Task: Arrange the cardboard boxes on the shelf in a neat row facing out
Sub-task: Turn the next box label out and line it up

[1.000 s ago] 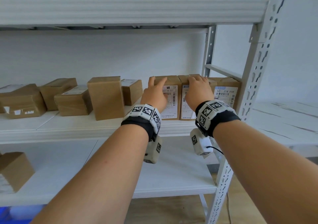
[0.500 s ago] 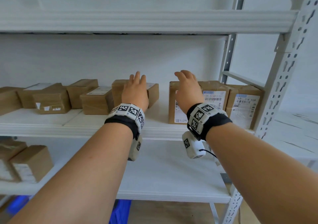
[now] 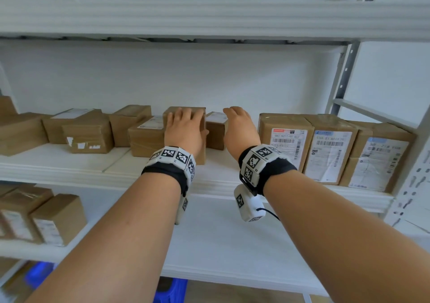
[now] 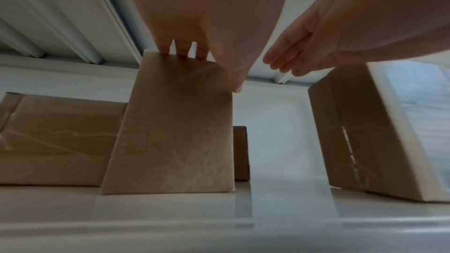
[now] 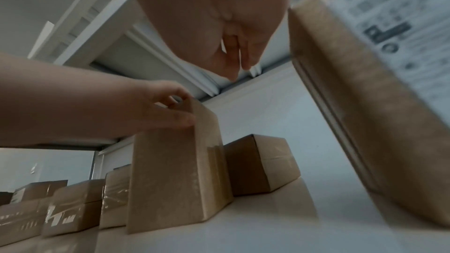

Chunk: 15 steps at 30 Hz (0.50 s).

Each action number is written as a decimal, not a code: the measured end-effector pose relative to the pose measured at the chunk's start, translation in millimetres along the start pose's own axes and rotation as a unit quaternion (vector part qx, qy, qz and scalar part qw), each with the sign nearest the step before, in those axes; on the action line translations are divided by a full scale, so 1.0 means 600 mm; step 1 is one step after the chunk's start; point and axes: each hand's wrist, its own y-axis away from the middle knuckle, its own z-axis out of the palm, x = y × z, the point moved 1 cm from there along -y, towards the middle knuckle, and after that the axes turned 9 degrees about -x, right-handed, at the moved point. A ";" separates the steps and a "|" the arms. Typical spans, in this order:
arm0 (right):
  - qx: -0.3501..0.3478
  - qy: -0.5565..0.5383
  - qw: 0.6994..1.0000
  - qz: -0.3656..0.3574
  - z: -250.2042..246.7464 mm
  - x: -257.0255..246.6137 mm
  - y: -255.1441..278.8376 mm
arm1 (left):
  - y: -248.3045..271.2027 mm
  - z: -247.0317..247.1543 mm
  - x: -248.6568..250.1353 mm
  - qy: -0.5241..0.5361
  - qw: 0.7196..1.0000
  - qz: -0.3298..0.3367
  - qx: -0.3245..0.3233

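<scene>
Gripping the plain upright box (image 3: 186, 114), the left hand (image 3: 183, 132); right hand (image 3: 239, 128) relaxed, holding nothing.

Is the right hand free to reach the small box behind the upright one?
Probably yes. The right hand is empty and hovers by the small box, whose right side is bare; the left hand grips only the upright box.

Box labels (image 3: 330, 153) w/ barcodes, print too blurry to read
</scene>
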 end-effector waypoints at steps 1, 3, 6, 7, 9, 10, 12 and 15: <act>-0.011 0.001 1.000 0.007 0.012 0.000 -0.008 | -0.001 0.002 -0.007 -0.002 1.000 -0.003 0.010; -0.035 0.001 0.999 0.027 0.037 0.003 -0.026 | -0.006 0.006 -0.022 -0.005 1.000 -0.006 0.021; -0.070 0.004 0.996 0.058 0.062 0.005 -0.053 | -0.018 0.012 -0.042 0.004 0.999 -0.019 0.025; -0.081 0.008 0.994 0.067 0.070 0.006 -0.065 | -0.025 0.016 -0.049 0.007 0.999 -0.025 0.024; -0.096 0.020 0.992 0.085 0.079 0.009 -0.089 | -0.036 0.024 -0.062 0.011 0.999 -0.033 0.019; -0.103 0.030 0.990 0.093 0.082 0.010 -0.101 | -0.040 0.026 -0.066 0.013 0.999 -0.037 0.018; -0.121 0.052 0.985 0.107 0.091 0.012 -0.124 | -0.048 0.032 -0.074 0.015 0.999 -0.044 0.015; -0.145 0.075 0.978 0.129 0.102 0.013 -0.159 | -0.058 0.040 -0.081 0.014 0.998 -0.051 0.017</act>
